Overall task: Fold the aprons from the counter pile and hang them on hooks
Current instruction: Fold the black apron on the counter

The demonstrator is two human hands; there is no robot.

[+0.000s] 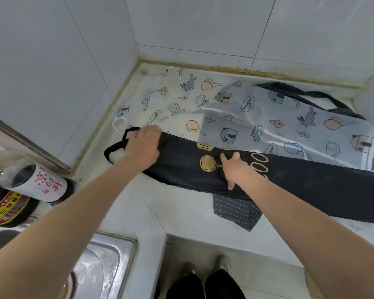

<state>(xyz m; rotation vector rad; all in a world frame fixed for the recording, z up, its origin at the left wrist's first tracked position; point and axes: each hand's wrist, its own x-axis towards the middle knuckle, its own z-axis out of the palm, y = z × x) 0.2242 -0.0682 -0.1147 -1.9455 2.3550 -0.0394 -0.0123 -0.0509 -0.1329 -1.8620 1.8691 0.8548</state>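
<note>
Currently both hands are down on the black apron [289,186], which lies folded into a long narrow strip across the counter [160,212], running from the left corner area out past the right edge of view.

Left hand [141,145]: palm down, fingers fairly straight, pressing the strip's left end. Its black strap loop [115,148] sticks out just left of the hand. Can't tell whether the thumb has caught any cloth.

Right hand [233,167]: flat on the strip's middle, fingers spread, right beside the gold round print [207,162]; thumb points toward the near edge of the strip. Nothing gripped, just pressing.

Other aprons:
- translucent white apron [257,117] with cartoon houses, balloons and rabbits lies spread behind the black one, its near edge overlapping the strip's far edge.
- dark striped apron [235,210] pokes out from under the black strip's near edge, just below the right hand; more striped cloth and a strap [311,93] show behind the white apron near the back wall.

Left of the counter: a steel sink [99,262], a bottle with a white label [30,182] and red characters lying above a dark container with a red-yellow label [4,210]. White tiled walls [203,29] meet in the corner.
</note>
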